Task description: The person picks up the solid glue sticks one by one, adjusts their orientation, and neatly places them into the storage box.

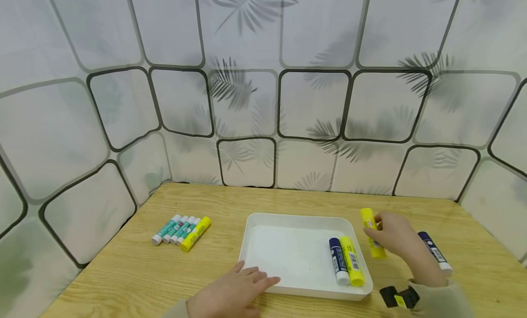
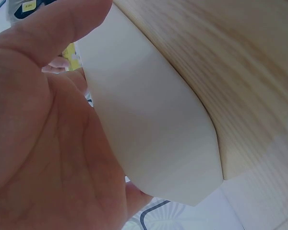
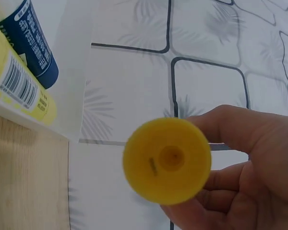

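In the head view, my right hand grips a yellow glue stick just right of the white tray. The right wrist view shows the round yellow end of this glue stick between thumb and fingers. My left hand rests on the tray's near left corner, fingers fairly straight and reaching over the rim. From the left wrist, the palm faces the outer tray wall. Inside the tray, at its right side, a dark blue glue stick and a yellow glue stick lie side by side.
Another dark blue glue stick lies on the wooden table, beyond my right wrist. At the left, several green and white glue sticks lie in a row beside a yellow one. A patterned curtain stands behind the table.
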Tool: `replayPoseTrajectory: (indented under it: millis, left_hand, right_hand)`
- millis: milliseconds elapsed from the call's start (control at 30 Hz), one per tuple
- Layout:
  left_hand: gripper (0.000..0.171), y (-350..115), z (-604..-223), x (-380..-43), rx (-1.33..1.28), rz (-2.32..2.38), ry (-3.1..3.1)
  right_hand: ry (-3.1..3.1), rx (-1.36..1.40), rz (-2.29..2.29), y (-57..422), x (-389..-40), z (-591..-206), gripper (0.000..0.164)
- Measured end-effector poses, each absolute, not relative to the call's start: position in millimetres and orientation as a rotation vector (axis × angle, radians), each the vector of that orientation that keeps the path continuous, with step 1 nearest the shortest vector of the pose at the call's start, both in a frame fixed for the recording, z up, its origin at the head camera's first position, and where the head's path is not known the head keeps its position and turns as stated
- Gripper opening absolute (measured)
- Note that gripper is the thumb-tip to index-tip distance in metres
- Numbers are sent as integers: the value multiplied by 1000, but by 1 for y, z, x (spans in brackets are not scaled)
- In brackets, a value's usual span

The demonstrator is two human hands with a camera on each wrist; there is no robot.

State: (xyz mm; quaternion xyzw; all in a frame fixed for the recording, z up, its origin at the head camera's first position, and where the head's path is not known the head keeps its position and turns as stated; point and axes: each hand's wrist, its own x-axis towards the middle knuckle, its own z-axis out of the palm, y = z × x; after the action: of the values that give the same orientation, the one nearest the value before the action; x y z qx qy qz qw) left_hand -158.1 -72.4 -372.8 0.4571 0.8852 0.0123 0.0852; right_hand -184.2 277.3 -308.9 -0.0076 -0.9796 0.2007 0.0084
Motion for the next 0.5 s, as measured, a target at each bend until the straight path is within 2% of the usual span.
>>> replayPoseTrajectory:
  millis: [500]
  left_hand:
    - [60, -73, -373, -159, 1392, 26, 2645]
  right_hand:
    - [-2947, 69, 715, 236, -186, -321, 44]
